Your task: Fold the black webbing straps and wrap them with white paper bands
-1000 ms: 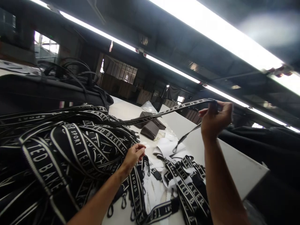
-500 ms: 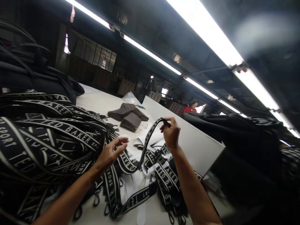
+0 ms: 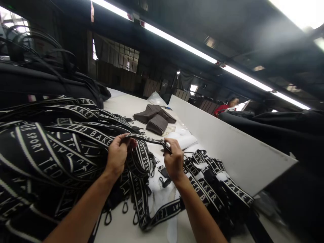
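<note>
Between my two hands a black webbing strap (image 3: 145,137) with white lettering is stretched almost level above the table. My left hand (image 3: 117,153) pinches it at the left, beside the large heap of straps (image 3: 73,141). Farther right, my right hand (image 3: 174,158) is closed round the other part of the strap. More of this lettered webbing hangs in a loop (image 3: 141,158) just below the hands. A smaller pile of straps (image 3: 205,182) lies right of my right forearm. Small black hooks (image 3: 108,217) stick out at the front of the left heap.
Dark brown folded pouches (image 3: 157,124) lie farther back on the white table (image 3: 121,104), with a clear plastic bag (image 3: 156,99) behind them. A white upright board (image 3: 227,135) borders the right side. Black bags (image 3: 45,84) are stacked at left; a person in red (image 3: 222,108) is far off.
My left hand has moved from open to gripping the strap. My right hand has come lower and nearer to it, and the raised loop is now pulled level. The view has turned right.
</note>
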Demonstrator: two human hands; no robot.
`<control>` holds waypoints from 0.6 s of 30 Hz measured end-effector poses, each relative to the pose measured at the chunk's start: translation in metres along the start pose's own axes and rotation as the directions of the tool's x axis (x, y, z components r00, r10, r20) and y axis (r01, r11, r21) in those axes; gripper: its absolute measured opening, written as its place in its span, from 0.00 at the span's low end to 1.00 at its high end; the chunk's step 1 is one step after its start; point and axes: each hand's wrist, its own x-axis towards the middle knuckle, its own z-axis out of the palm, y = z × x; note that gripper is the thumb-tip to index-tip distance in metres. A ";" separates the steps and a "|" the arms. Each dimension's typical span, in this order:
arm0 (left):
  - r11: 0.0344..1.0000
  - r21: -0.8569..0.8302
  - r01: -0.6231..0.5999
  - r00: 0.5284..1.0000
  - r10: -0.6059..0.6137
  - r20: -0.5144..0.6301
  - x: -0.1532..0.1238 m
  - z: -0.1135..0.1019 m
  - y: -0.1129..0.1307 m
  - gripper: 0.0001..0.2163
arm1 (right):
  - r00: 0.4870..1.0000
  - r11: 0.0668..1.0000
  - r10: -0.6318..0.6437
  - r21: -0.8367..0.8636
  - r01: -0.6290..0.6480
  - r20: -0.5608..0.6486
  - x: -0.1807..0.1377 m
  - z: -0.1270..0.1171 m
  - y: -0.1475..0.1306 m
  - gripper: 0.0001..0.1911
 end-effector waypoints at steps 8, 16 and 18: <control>0.986 -0.128 -0.111 0.991 0.099 -0.093 0.004 0.000 0.027 0.13 | 0.921 0.961 0.238 0.064 -0.270 0.307 -0.059 0.034 -0.008 0.10; 0.968 -0.101 -0.232 0.972 0.226 -0.065 -0.004 -0.008 0.044 0.14 | 0.922 0.981 -0.107 0.192 0.037 0.373 -0.061 0.036 -0.016 0.14; 0.979 -0.160 -0.129 0.991 0.125 -0.039 -0.007 -0.008 0.047 0.13 | 0.969 0.986 -0.106 0.152 0.072 0.224 -0.053 0.027 -0.016 0.10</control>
